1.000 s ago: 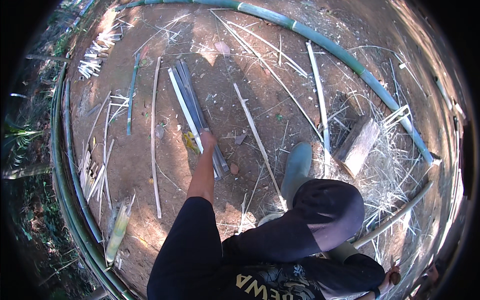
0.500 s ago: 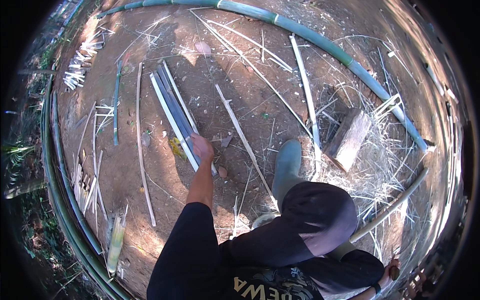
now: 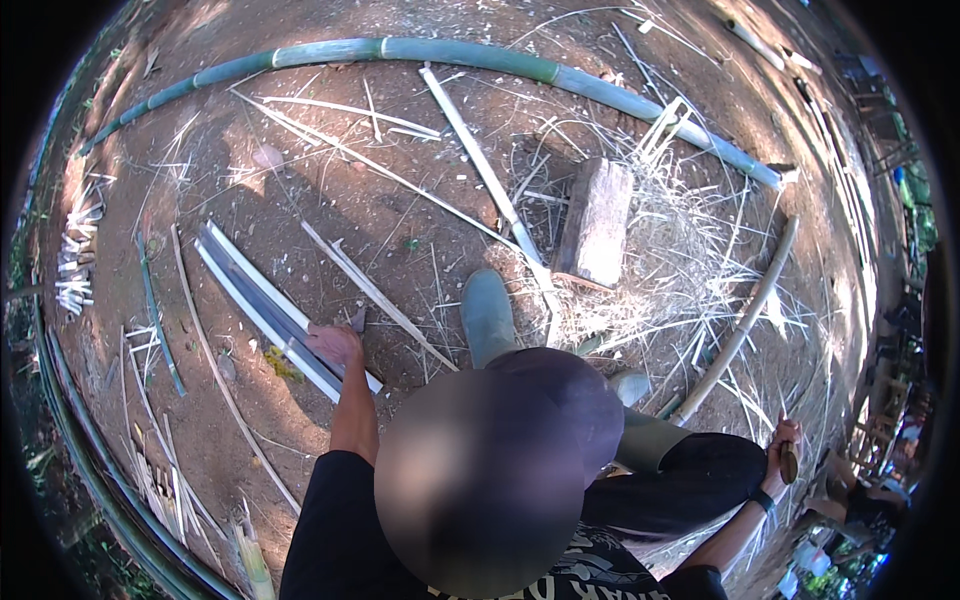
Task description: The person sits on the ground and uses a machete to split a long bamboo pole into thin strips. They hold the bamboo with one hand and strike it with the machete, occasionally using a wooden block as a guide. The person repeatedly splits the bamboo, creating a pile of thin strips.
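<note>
My left hand (image 3: 336, 346) is closed around the near part of a bundle of long split bamboo strips (image 3: 247, 285), pale at the edges and grey between. The bundle lies on the ground, slanting away to the far left. A yellow leaf (image 3: 283, 364) lies beside it. Out at the right, my right hand (image 3: 786, 440) grips a wooden-handled tool (image 3: 789, 464); its working end is too unclear to name.
A long green bamboo pole (image 3: 450, 55) curves across the far side. A short log (image 3: 597, 225) stands among pale shavings (image 3: 690, 240). My boot (image 3: 487, 315) is right of the strips. Cut sticks (image 3: 78, 255) are piled far left. People (image 3: 860, 500) sit at the right edge.
The view has swung to the right, so the ground things sit farther left. The strips under my left hand lie closer together. My right hand shows more fully with its tool.
</note>
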The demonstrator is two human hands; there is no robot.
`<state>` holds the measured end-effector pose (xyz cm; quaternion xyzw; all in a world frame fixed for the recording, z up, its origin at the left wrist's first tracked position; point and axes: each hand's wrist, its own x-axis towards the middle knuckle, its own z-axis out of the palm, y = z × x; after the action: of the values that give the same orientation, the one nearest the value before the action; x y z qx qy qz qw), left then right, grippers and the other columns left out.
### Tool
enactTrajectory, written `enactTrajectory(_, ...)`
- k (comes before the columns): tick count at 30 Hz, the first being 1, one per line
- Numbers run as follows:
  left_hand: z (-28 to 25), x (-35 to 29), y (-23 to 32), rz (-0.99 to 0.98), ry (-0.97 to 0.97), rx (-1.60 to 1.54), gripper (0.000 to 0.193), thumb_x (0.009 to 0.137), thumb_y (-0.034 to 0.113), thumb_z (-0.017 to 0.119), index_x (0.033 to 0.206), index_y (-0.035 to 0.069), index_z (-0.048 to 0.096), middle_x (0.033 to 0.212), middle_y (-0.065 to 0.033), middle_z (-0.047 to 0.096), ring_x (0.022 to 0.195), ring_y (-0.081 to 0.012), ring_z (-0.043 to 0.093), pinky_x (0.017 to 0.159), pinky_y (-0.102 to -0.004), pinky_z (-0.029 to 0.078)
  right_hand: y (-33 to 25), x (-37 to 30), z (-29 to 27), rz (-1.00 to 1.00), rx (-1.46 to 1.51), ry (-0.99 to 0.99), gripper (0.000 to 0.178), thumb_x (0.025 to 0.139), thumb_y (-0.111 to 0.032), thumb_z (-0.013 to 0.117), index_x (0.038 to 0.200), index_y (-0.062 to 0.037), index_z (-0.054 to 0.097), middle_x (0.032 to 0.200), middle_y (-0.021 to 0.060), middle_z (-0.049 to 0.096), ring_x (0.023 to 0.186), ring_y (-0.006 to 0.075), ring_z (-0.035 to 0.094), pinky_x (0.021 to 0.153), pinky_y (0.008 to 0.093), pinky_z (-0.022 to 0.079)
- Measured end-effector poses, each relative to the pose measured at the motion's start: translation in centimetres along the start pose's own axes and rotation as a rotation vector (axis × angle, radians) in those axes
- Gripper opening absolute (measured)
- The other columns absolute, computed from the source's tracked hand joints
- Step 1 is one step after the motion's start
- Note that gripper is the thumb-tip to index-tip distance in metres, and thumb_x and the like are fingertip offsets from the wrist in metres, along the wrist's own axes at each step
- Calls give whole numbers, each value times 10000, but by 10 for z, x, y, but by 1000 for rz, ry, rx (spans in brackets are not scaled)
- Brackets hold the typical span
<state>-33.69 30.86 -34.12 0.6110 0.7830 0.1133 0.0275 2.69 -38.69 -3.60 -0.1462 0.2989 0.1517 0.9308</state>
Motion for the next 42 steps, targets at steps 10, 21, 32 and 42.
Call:
enactTrajectory(10,61,-164,246,847,-692,-681,171,873,65,502,1019,-13,544,980,-223,589,963,-399,556,834,-453,437,44,-22,33,-26,57,-15,436,966,-89,440,1285,149,261,832,89,481,629,149,501,596,279,490)
enactTrajectory(21,105,-182,333,480,-665,-156,507,803,190,697,1128,-50,391,1009,-256,562,928,-382,612,826,-451,511,34,-56,22,-142,84,7,529,1008,-202,382,1387,105,178,872,85,451,640,110,480,560,252,460)
enactTrajectory(32,34,-90,330,-261,-1318,-1298,148,935,-11,438,1071,-66,432,1046,-207,560,976,-303,600,889,-412,548,39,-54,14,-128,169,-152,504,1009,-172,366,1375,117,176,867,75,434,633,101,465,573,259,461)
enactTrajectory(42,-252,-113,413,442,-1510,-1633,377,930,-40,374,1290,-40,264,1136,-197,441,1160,-387,493,1048,-498,399,58,-32,24,-101,-155,-290,365,993,-121,413,1285,94,374,887,64,498,617,74,444,564,217,429)
